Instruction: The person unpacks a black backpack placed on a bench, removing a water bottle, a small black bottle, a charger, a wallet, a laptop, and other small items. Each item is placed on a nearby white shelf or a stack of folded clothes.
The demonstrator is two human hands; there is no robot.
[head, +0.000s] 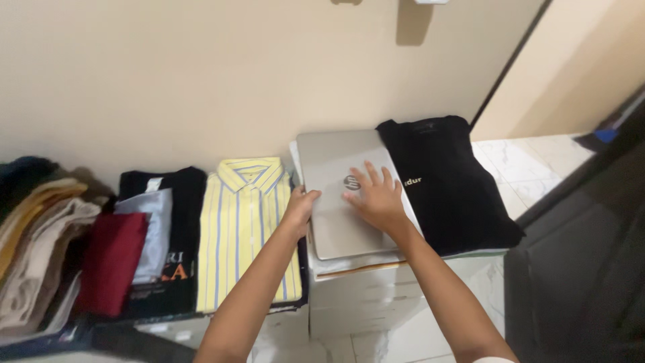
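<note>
Silver laptop (339, 195) lies closed on a white box stack (366, 292) between the striped yellow shirt (245, 228) and folded black shirt (447, 185), left hand (300, 207) gripping its edge, right hand (377, 198) spread flat on the lid.

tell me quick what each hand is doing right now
Left hand: grip closed on the left edge of the silver laptop.
Right hand: open, palm flat on the laptop lid, holding nothing.

Dim, warm indoor light from above – soft shadows under the clothes; slightly soft focus, darker right edge.
</note>
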